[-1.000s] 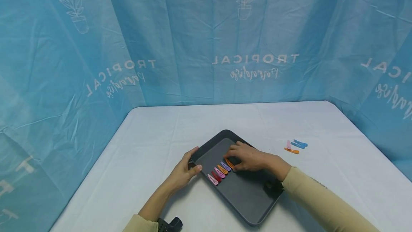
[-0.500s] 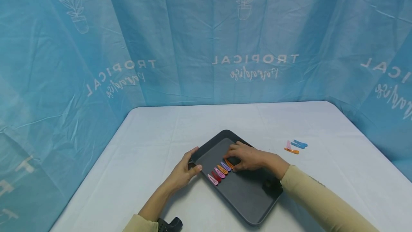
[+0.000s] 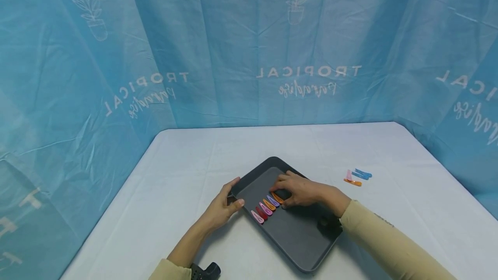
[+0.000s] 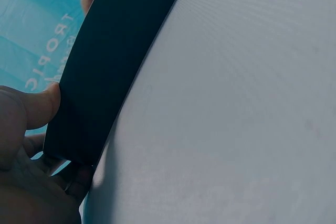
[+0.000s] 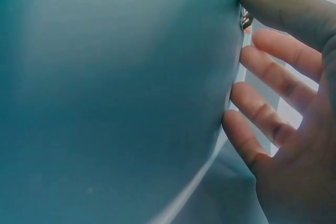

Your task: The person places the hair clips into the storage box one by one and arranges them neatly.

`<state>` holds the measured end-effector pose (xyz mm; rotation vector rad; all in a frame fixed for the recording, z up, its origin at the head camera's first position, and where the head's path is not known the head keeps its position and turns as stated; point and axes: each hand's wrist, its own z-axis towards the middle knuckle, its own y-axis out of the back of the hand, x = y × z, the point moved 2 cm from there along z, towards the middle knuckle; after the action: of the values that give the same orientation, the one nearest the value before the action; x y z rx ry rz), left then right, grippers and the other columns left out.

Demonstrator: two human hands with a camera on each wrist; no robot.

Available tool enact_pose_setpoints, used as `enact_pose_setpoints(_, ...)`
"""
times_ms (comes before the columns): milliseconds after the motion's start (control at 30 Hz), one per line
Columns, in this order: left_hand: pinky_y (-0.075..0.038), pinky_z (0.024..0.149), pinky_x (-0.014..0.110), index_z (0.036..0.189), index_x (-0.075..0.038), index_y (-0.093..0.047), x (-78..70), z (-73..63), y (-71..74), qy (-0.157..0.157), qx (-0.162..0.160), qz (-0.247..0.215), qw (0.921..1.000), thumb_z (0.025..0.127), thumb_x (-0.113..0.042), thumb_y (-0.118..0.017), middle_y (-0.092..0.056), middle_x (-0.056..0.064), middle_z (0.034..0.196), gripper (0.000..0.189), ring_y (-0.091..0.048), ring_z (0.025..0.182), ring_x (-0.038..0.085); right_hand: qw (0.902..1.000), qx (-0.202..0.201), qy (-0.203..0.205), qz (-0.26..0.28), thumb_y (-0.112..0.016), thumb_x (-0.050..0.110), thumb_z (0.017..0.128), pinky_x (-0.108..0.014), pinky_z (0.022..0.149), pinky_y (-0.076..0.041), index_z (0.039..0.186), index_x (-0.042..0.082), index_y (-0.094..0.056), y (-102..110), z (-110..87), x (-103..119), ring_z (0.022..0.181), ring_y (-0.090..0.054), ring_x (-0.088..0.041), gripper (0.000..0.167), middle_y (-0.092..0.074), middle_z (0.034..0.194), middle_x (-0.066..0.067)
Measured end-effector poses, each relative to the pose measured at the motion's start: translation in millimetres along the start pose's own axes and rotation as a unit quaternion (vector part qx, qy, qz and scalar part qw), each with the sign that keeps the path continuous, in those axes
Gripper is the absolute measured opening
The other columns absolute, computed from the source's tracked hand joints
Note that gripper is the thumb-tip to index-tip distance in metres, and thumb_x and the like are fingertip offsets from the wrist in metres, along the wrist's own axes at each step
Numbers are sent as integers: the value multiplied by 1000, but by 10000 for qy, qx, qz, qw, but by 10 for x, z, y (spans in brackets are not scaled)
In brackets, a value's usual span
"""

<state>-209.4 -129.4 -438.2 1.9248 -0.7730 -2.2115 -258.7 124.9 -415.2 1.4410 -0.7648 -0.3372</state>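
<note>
A dark grey baking tray point(image 3: 297, 239) lies at an angle on the white table. Inside it several snap hair clips form a slanted row: light pink point(image 3: 257, 216), red point(image 3: 261, 213), pink point(image 3: 266, 208), orange point(image 3: 269, 204) and purple point(image 3: 273, 200). At the row's upper end my right hand point(image 3: 301, 190) pinches another orange hair clip point(image 3: 277, 196) lengthwise between thumb and fingers. In the right wrist view its fingertips point(image 5: 252, 53) touch the tray floor. My left hand point(image 3: 218, 211) holds the tray's left corner, thumb at the rim and the other fingers around the outer wall.
Right of the tray, on the white table point(image 3: 389, 228), lie loose hair clips: two blue point(image 3: 362, 174), one light pink point(image 3: 349, 175) and one orange point(image 3: 352, 182). A blue printed curtain point(image 3: 233, 46) hangs behind and beside the table.
</note>
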Motion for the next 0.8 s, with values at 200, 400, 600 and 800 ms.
enact_pose_setpoints(200, -50, 89, 48, 149, -16, -26, -15, -5, 8, -5, 46, -98, 9999, 92, -16, -61, -24, 24, 153, 67, -45, 126, 45, 9999, -3, -45, 138, -71, 34, 83, -33, 88, -43, 129, 21, -58, 3, -10, -3, 102, -43, -12, 50, -54, 125, 3)
enact_pose_setpoints(400, -47, 94, 52, 149, -17, -27, 4, -2, -1, 20, 5, -57, 10000, 92, -17, -61, -23, 23, 154, 67, -37, 133, 45, 9993, -166, 50, 318, -72, 34, 82, -33, 87, -45, 126, 21, -60, 43, -48, -13, 103, -45, -12, 47, -56, 123, 3)
enact_pose_setpoints(600, -47, 94, 51, 149, -17, -26, 0, 1, 3, 0, 51, -96, 9999, 92, -17, -60, -21, 22, 155, 66, -37, 133, 45, 9973, -455, 96, 571, -72, 30, 83, -37, 90, -46, 125, 17, -60, 170, -141, -46, 108, -47, -16, 46, -57, 121, 3)
enact_pose_setpoints(800, -47, 94, 52, 149, -16, -27, -8, 0, 1, -7, 17, -122, 9999, 92, -16, -61, -21, 22, 155, 67, -35, 134, 46, 9940, -785, -97, 751, -71, 29, 85, -40, 91, -47, 129, 18, -58, 339, -262, -75, 110, -47, -17, 47, -57, 124, 4)
